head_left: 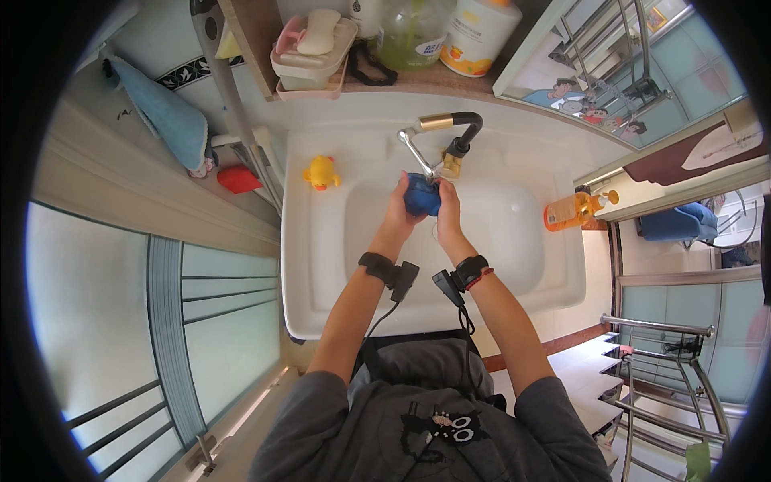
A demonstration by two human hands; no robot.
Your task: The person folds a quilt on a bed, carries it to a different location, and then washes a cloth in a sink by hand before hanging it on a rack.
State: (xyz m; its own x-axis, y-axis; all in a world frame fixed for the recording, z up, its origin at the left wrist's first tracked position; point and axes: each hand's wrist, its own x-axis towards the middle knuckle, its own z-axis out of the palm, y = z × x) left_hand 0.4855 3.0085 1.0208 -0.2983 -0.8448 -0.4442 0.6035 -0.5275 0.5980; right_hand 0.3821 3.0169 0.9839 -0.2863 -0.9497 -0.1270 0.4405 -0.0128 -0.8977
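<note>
Both hands are over the basin of the white sink (313, 281), just below the tap (474, 128). Between them is a dark blue, rounded thing (422, 196); whether it is a cloth, a sponge or a small vessel I cannot tell. My left hand (397, 212) has its fingers curled round the left side of it. From the right, my right hand (450, 212) grips it, close to the tap's silver lever (414, 149). Parts of the fingers are hidden behind the blue thing. Whether water is running does not show clearly.
A yellow rubber duck (321, 173) sits on the sink's left ledge, and an orange pump bottle (569, 212) lies at its right edge. The wooden shelf (409, 87) behind carries a soap box (313, 56) and several bottles. Cables hang from both wrist straps.
</note>
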